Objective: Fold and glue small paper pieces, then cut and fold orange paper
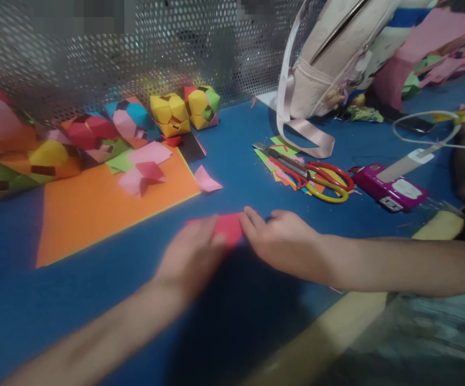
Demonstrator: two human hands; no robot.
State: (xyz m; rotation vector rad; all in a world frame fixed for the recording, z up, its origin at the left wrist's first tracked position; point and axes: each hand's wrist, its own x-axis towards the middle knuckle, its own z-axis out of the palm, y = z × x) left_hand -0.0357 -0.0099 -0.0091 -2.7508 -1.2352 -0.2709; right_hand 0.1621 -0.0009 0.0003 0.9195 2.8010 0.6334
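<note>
1. At far left we see folded shapes (55,158) in mixed colours, lined up near the metal mesh.
2. Next comes an orange sheet (107,209), flat on the blue table (135,305), with pink pieces (147,174) lying on it.
3. Our left hand (194,252) is blurred and lies over the left part of the red paper, fingers reaching across it. We cannot tell whether it pinches or only presses.
4. The red paper (229,228) is low over the table, between our two hands and partly hidden by them. We judge it very light, thin and bendable, stiffer along any fold, quick to slide on a smooth top and easy to crumple or tear. We would take it by its opposite edges, with soft fingertips, and press flat rather than pull.
5. Our right hand (278,236) has its fingers bunched together, tips at the paper's right edge; whether they grip or just press, we cannot tell.
6. Farther right, scissors (331,199) lie on scraps (262,156), with a bag (316,69) behind and a purple device (371,179) beside them.
</note>
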